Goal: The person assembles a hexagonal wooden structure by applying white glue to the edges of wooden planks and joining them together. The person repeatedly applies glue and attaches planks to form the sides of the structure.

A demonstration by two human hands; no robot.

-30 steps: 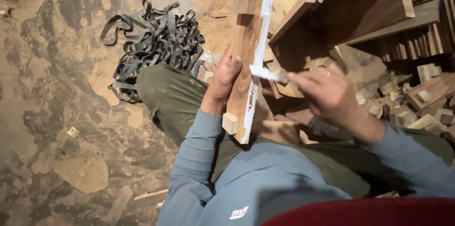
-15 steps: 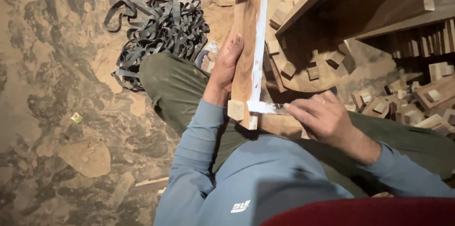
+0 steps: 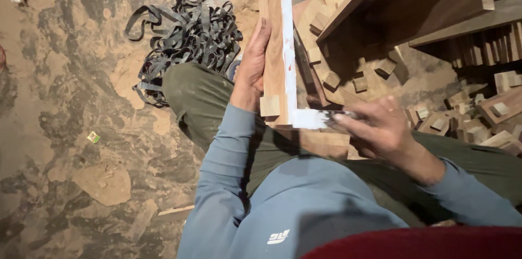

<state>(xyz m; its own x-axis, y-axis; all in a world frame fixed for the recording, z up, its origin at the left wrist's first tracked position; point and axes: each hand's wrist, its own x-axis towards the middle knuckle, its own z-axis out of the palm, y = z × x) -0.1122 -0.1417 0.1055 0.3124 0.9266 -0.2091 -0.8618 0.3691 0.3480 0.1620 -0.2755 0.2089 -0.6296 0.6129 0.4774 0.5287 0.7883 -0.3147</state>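
At the centre of the frame the left hand [image 3: 253, 69] grasps a long wooden board [image 3: 273, 47] by its left edge, holding it over the lap. The right hand [image 3: 380, 128] pinches a flat blade [image 3: 326, 117] smeared with white paste at the board's lower end. A heap of dark straps [image 3: 185, 41] lies at upper left, and wooden blocks [image 3: 462, 117] are piled at right.

brown plank [image 3: 272, 58], white edge

Both hands [image 3: 253, 71] [image 3: 378, 128] forward, fingers curled

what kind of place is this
Probably a small woodworking shop. Cut wood blocks are heaped on a dirt floor, and the left hand steadies a wooden piece edged with white paste.
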